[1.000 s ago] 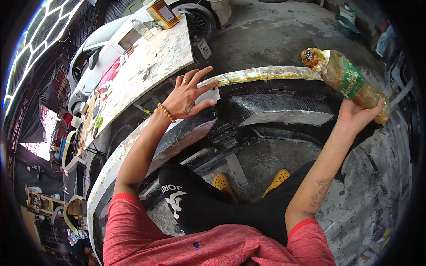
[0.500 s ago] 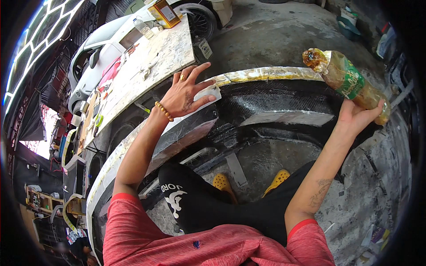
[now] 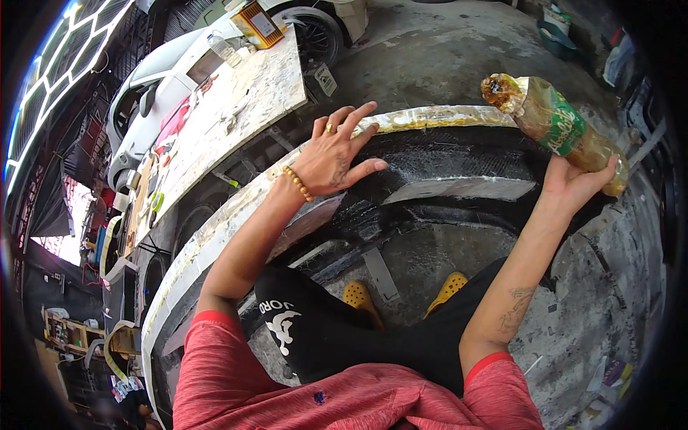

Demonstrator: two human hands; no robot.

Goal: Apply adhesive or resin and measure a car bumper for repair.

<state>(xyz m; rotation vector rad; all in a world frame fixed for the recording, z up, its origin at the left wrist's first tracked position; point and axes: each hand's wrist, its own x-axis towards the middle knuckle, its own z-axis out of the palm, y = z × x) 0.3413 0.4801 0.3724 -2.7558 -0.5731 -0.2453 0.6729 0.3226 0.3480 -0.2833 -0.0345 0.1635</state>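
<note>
Large curved black moulded panel [image 3: 459, 168], glossy and dark, with a pale yellowish resin-crusted rim [image 3: 444, 116] along its upper edge; it arcs across the middle of the view and serves as landmark for all entries below.

White car [image 3: 154, 79], above and to the left of the panel, partly hidden by the bench.

Long pale paint-stained workbench top [image 3: 236, 100], upper left of the panel, just beyond its rim (small clutter lies on it, too small to tell apart).

Grey stained concrete floor [image 3: 444, 43], beyond the panel and to its right.

Yellow rectangular tin can [image 3: 256, 23], at the far end of the workbench, well apart from the panel.

Pair of yellow perforated clogs [image 3: 401, 290], below the panel's inner curve, on the person's feet.

Brownish clear plastic bottle with a green label [image 3: 555, 125], tilted, its crusted neck pointing up and left, held in the air just right of the panel's rim.

Right hand [image 3: 573, 183], palm upward, fingers curled loosely under the lower half of the bottle, cradling it.

Left hand [image 3: 335, 152], spread wide and flat, fingers splayed, pressed on the panel just below the rim; it grasps nothing (a ring shows on one finger).

Amber bead bracelet [image 3: 296, 183], on the left wrist, touching the panel's edge.
</note>
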